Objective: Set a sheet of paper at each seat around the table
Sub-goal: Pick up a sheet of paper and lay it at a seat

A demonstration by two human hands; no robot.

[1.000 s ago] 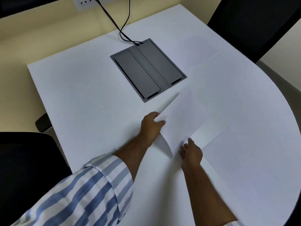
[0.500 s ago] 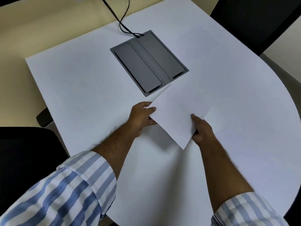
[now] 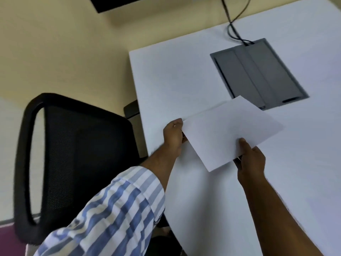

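Note:
A white sheet of paper [image 3: 228,132] hangs a little above the white table [image 3: 184,74], held by both hands. My left hand [image 3: 174,135] pinches its left corner near the table's left edge. My right hand [image 3: 251,161] grips its lower right edge, thumb on top. A second paper edge shows just under the sheet's top left side. The sheet's far corner reaches over the grey cable box [image 3: 258,72].
A black mesh office chair [image 3: 73,159] stands left of the table, its back toward me. Black cables [image 3: 232,28] run from the wall into the grey cable box. The beige wall lies beyond the table's far edge.
The view has swung left, bringing the black chair into sight. Both hands have carried the sheet leftward toward the table's left edge; the sheets lying on the right have left the frame.

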